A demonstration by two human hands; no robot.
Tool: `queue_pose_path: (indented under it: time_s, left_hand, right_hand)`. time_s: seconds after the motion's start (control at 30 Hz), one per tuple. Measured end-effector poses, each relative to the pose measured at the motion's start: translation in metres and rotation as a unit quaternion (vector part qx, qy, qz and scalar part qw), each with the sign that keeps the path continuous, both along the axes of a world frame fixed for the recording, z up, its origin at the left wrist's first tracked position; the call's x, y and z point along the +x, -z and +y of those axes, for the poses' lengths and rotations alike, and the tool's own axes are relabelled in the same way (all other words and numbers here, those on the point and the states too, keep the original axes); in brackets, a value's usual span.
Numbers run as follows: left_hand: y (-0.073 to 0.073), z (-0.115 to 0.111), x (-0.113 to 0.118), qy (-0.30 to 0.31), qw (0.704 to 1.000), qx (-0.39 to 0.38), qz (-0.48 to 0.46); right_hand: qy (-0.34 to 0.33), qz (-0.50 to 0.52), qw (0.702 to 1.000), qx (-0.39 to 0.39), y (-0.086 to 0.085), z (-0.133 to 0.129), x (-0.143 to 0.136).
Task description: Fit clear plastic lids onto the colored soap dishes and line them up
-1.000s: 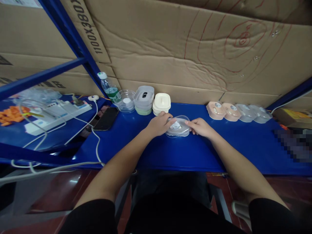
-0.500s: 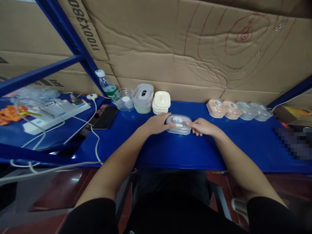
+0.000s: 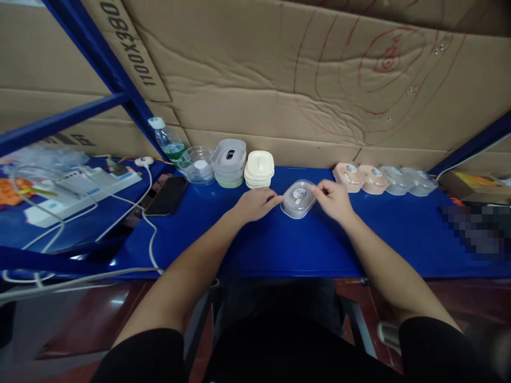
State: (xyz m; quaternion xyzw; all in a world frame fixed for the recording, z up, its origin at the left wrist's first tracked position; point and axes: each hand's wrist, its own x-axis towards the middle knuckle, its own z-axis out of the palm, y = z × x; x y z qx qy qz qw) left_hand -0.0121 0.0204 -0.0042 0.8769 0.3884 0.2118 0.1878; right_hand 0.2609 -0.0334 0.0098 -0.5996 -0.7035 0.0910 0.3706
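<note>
Now, working across from the left, I have a white power strip (image 3: 83, 194), a dark phone (image 3: 166, 196) and a bottle (image 3: 171, 149) in my view, then clear round bowls (image 3: 199, 169), a stack of grey and green containers (image 3: 230, 162) and a cream stack (image 3: 259, 169). Just in front of that last stack, my left hand (image 3: 255, 205) has eased back from the work: a moment ago its thumb pressed on top, and now it points at the near left edge, fingers loosely curled around nothing I can see (whether the thumb tip touches, I can't tell). Next comes the clear box (image 3: 297, 205) itself, down on the blue table (image 3: 271, 250) between the hands. A second ago its outlines overlapped askew; now I read a single outline, so I judge its parts lined up, though the rim is too small to tell if it is fastened. It has also swung from broadside to aslant, its right end away from me. My right hand (image 3: 333, 199) keeps a narrow thumb-and-finger pinch there, so I take control to rest mostly on that side. Farther right, two pink boxes (image 3: 348, 178) and two clear ones (image 3: 395, 182) stand in a row, unchanged.
</note>
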Motion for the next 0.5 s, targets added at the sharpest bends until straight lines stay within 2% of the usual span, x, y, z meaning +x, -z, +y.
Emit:
queue_pose_path:
  time_s: [0.1,0.2,0.3,0.37,0.5]
  left_hand:
    - [0.001,0.000,0.001,-0.015,1.000,0.014,0.004]
    - [0.003,0.001,-0.001,-0.013,0.999,0.003,0.038]
    - [0.005,0.001,-0.002,0.011,0.997,-0.005,0.071]
    - [0.006,0.001,-0.002,0.026,0.997,0.000,0.077]
    - [0.008,0.001,-0.003,0.023,0.998,0.021,0.051]
  right_hand:
    - [-0.072,-0.128,0.989,-0.028,-0.002,-0.010,-0.015]
    - [-0.090,-0.247,0.963,-0.049,0.000,-0.007,-0.016]
    - [-0.062,-0.313,0.945,-0.073,-0.001,0.000,0.002]
    - [-0.019,-0.340,0.936,-0.088,-0.005,0.003,0.016]
    - [0.066,-0.338,0.934,-0.095,-0.013,0.003,0.030]
